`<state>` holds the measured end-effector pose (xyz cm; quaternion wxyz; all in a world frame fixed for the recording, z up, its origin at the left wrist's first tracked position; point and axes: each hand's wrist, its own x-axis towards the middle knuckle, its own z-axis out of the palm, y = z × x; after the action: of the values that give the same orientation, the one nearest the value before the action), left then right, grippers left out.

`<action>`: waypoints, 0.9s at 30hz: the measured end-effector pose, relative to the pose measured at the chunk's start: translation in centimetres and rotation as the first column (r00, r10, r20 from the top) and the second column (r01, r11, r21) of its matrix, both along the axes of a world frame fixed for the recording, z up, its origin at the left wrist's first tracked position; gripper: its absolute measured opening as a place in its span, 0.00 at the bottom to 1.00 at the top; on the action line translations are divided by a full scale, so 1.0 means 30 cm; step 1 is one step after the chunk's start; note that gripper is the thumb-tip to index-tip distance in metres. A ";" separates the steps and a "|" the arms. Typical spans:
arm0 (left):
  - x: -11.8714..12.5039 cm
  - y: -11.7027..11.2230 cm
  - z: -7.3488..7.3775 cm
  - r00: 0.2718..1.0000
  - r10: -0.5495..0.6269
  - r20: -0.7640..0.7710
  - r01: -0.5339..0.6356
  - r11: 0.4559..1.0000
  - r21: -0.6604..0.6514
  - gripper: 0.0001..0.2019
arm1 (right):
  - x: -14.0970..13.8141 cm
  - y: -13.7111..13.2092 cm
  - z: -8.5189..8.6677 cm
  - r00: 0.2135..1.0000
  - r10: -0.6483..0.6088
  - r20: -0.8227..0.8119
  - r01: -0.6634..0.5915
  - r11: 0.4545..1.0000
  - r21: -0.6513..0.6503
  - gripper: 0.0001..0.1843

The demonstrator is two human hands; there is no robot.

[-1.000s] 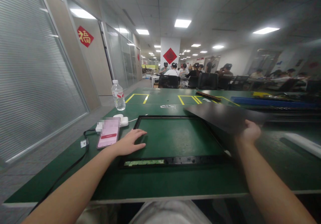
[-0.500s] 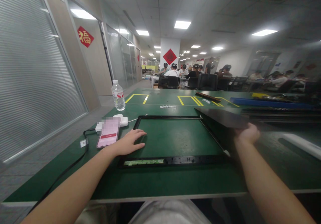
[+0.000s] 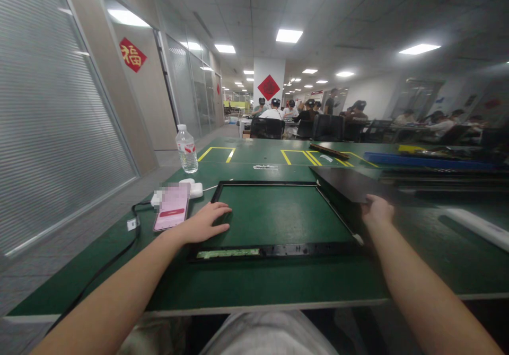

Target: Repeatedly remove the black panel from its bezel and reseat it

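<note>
A black rectangular frame (image 3: 274,250) lies flat on the green table (image 3: 246,283) in front of me. My left hand (image 3: 202,223) rests open and flat on the frame's left side, fingers spread. To the right, my right hand (image 3: 377,210) grips the near edge of a dark flat panel (image 3: 345,181), which sits low over the table beside the frame's right edge.
A pink phone (image 3: 172,212) with a white charger (image 3: 194,188) and black cable (image 3: 119,249) lies left of the frame. A water bottle (image 3: 186,149) stands at the back left. Blue trays (image 3: 429,161) and long parts lie at the right. Seated people work at far tables.
My right hand has lowered the dark panel from a raised tilt down close to the table and drawn slightly left. The left hand has stayed on the frame.
</note>
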<state>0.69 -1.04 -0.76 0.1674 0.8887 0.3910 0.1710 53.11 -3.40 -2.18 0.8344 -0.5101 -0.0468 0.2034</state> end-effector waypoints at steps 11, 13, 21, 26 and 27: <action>0.004 -0.005 0.006 1.000 0.003 -0.031 -0.003 1.000 -0.001 0.26 | 0.006 -0.008 -0.007 0.987 0.088 -0.134 -0.103 0.989 -0.105 0.11; 0.007 -0.009 0.012 1.000 0.009 -0.025 -0.009 1.000 -0.009 0.26 | 0.006 -0.007 -0.014 0.973 0.169 -0.159 -0.190 0.973 -0.127 0.10; 0.002 0.000 0.000 0.999 -0.003 -0.051 0.004 1.000 0.015 0.26 | 0.030 0.002 -0.031 0.925 0.317 -0.207 -0.340 0.936 -0.085 0.09; 0.003 -0.002 -0.002 0.990 -0.001 -0.141 0.010 0.998 0.061 0.26 | 0.050 0.007 -0.036 0.916 0.315 -0.249 -0.338 0.940 -0.053 0.09; 0.003 -0.003 -0.002 0.989 0.000 -0.151 0.009 0.998 0.064 0.26 | 0.052 0.008 -0.037 0.915 0.311 -0.256 -0.332 0.942 -0.044 0.09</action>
<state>0.80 -1.13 -0.81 0.1089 0.9050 0.3948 0.1156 54.68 -3.16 -3.28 0.7661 -0.5018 -0.0175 0.4012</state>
